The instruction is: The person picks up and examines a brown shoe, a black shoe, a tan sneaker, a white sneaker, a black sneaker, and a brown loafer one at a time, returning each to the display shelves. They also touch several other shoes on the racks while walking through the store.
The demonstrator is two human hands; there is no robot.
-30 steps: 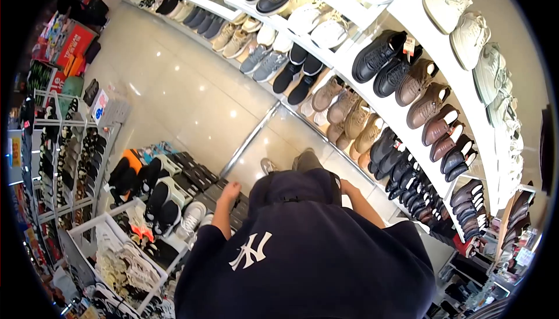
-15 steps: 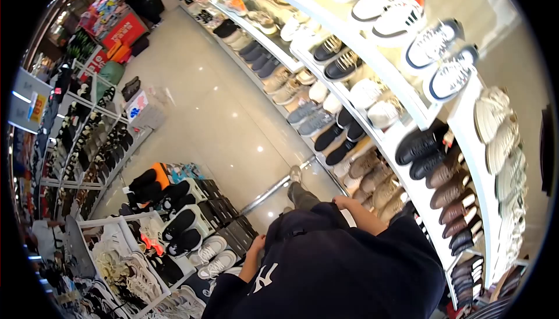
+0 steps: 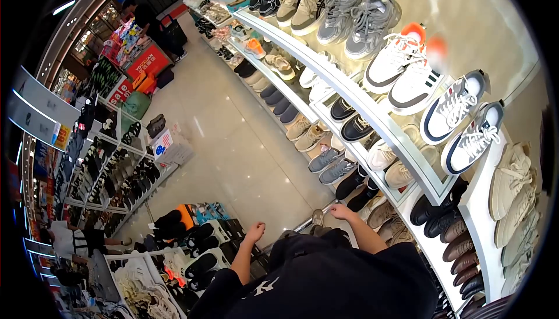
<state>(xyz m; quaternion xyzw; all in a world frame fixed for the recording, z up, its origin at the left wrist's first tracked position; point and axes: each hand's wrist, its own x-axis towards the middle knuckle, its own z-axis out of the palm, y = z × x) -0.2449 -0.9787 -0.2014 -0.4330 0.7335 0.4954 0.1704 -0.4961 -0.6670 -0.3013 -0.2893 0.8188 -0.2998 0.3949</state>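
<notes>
My left hand (image 3: 255, 233) is raised in front of my dark shirt (image 3: 326, 284), fingers curled in, with nothing visible in them. It is nearest to the stacked shoe boxes (image 3: 236, 230) and the black shoes (image 3: 201, 264) displayed on the left. On the other side, my right hand (image 3: 342, 211) is also closed, its fingers bent and nothing seen in them. Close beyond it are black slip-on shoes (image 3: 351, 184) and brown shoes (image 3: 381, 215) on the low shelf. Neither hand appears to touch a shoe.
A lit shelf (image 3: 349, 95) along the right carries sneakers, including white-and-orange ones (image 3: 402, 66). Pale tiled floor (image 3: 233, 138) runs ahead between displays. Shoe racks (image 3: 113, 173) stand left, near a person in white (image 3: 69, 240). Another person (image 3: 152, 22) is by a red sale counter (image 3: 148, 63).
My view has tilted up, showing more of the upper shelf. Both hands have come away from my clothing and are held farther forward. A person in white has come into view at left.
</notes>
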